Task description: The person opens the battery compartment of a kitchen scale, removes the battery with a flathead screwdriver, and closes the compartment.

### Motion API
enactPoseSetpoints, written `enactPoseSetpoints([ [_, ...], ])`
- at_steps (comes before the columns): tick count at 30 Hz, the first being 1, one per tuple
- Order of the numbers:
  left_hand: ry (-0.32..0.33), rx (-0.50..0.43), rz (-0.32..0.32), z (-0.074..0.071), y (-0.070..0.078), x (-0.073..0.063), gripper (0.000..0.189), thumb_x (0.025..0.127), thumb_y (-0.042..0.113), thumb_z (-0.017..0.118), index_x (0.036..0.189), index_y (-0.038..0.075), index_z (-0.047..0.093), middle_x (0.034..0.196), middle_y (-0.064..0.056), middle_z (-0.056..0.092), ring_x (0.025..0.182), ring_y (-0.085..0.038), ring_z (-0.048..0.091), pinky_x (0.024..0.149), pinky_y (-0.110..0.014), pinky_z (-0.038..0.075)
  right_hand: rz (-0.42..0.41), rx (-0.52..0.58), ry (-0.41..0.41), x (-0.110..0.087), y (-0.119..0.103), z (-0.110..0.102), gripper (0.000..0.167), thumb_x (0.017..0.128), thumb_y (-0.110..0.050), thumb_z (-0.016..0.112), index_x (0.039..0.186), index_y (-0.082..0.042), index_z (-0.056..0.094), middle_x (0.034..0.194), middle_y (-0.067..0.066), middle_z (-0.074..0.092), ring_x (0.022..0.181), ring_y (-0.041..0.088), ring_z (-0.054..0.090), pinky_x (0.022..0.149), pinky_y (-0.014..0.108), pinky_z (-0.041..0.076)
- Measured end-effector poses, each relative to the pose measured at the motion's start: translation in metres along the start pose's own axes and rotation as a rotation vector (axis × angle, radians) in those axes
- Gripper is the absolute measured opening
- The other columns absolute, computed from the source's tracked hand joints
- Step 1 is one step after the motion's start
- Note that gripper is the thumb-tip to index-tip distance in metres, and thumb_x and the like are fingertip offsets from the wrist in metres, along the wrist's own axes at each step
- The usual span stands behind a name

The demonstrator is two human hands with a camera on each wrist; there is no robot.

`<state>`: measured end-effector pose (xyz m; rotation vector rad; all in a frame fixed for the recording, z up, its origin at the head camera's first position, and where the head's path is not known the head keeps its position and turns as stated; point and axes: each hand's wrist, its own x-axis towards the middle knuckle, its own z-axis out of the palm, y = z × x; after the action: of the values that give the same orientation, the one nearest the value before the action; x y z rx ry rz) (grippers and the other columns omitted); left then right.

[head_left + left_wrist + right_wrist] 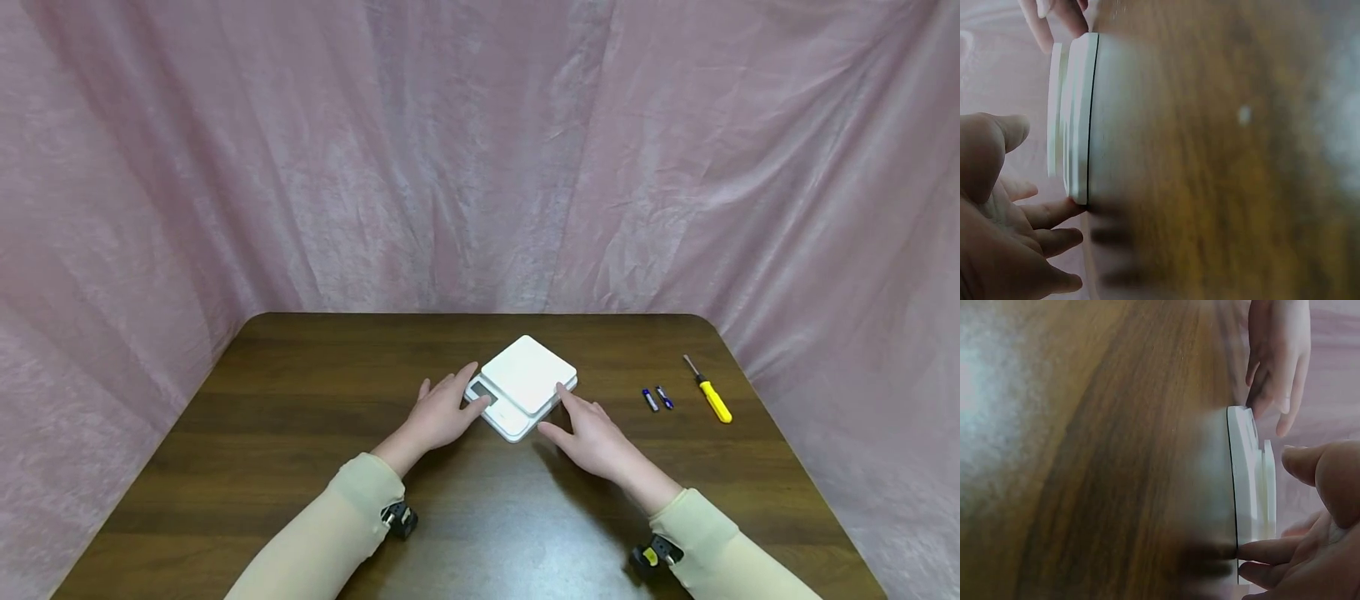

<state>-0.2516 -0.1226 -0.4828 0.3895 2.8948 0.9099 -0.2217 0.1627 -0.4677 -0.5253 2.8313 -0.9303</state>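
Observation:
A white digital kitchen scale [527, 371] lies flat near the middle of the table, turned at an angle, its small grey display [483, 392] towards the left. My left hand [441, 412] is at the display end, fingers spread and mostly straight. In the left wrist view a fingertip of that hand meets the lower edge of the scale [1080, 125], while the thumb stands off it. On the opposite side, my right hand [596, 437] has its extended fingers against the scale's side, seen in the right wrist view; its thumb is apart from the scale [1245, 487].
Two small blue-and-white batteries [650, 400] lie on the brown wooden table [300, 400] to the right of the scale. Farther right is a screwdriver [715, 401] with a yellow handle. A pink curtain [480, 167] hangs behind the table and along its sides.

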Motion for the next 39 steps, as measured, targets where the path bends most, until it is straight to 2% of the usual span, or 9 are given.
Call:
enactPoseSetpoints([
  [8, -0.009, -0.004, 0.034, 0.003, 0.006, -0.015, 0.072, 0.113, 0.043, 0.064, 0.172, 0.009, 0.039, 0.164, -0.015, 0.055, 0.153, -0.036, 0.05, 0.126, -0.077, 0.015, 0.01, -0.008, 0.015, 0.007, 0.006, 0.001, 0.079, 0.112, -0.033, 0.067, 0.166, 0.014, 0.033, 0.162, 0.034, 0.048, 0.151, 0.054, 0.046, 0.127, 0.069, 0.025],
  [12, -0.028, -0.008, 0.067, 0.004, 0.011, -0.021, 0.072, 0.113, 0.042, 0.065, 0.171, 0.009, 0.039, 0.163, -0.015, 0.057, 0.151, -0.036, 0.052, 0.125, -0.079, 0.016, 0.017, -0.017, 0.006, 0.012, 0.007, 0.0, 0.08, 0.113, -0.035, 0.066, 0.166, 0.014, 0.031, 0.162, 0.035, 0.047, 0.151, 0.053, 0.046, 0.128, 0.068, 0.026],
  [25, -0.108, -0.048, 0.092, 0.008, 0.029, -0.042, 0.075, 0.113, 0.043, 0.065, 0.173, 0.01, 0.035, 0.164, -0.017, 0.054, 0.155, -0.049, 0.044, 0.128, -0.074, 0.014, 0.003, -0.05, 0.025, 0.027, 0.009, 0.002, 0.081, 0.113, -0.038, 0.065, 0.165, 0.016, 0.033, 0.158, 0.038, 0.05, 0.147, 0.054, 0.051, 0.12, 0.066, 0.04],
  [29, -0.115, -0.049, 0.1, 0.009, 0.031, -0.047, 0.076, 0.112, 0.043, 0.066, 0.174, 0.01, 0.035, 0.164, -0.019, 0.054, 0.154, -0.051, 0.044, 0.129, -0.073, 0.014, -0.013, -0.073, 0.027, 0.024, 0.008, 0.006, 0.083, 0.112, -0.038, 0.067, 0.165, 0.016, 0.033, 0.157, 0.038, 0.052, 0.146, 0.053, 0.051, 0.122, 0.067, 0.038],
  [33, -0.117, -0.037, 0.1, 0.01, 0.033, -0.05, 0.077, 0.112, 0.045, 0.066, 0.174, 0.012, 0.035, 0.165, -0.019, 0.053, 0.154, -0.051, 0.043, 0.129, -0.071, 0.014, -0.016, -0.084, 0.014, 0.02, 0.005, 0.007, 0.084, 0.112, -0.04, 0.068, 0.165, 0.015, 0.033, 0.158, 0.037, 0.051, 0.149, 0.05, 0.05, 0.125, 0.07, 0.03],
  [39, -0.138, -0.05, 0.098, 0.011, 0.035, -0.053, 0.078, 0.112, 0.047, 0.066, 0.174, 0.012, 0.035, 0.165, -0.02, 0.052, 0.155, -0.051, 0.041, 0.13, -0.071, 0.015, -0.029, -0.08, 0.017, 0.02, 0.004, 0.006, 0.083, 0.112, -0.04, 0.068, 0.165, 0.015, 0.034, 0.158, 0.037, 0.051, 0.148, 0.051, 0.051, 0.125, 0.069, 0.031],
])
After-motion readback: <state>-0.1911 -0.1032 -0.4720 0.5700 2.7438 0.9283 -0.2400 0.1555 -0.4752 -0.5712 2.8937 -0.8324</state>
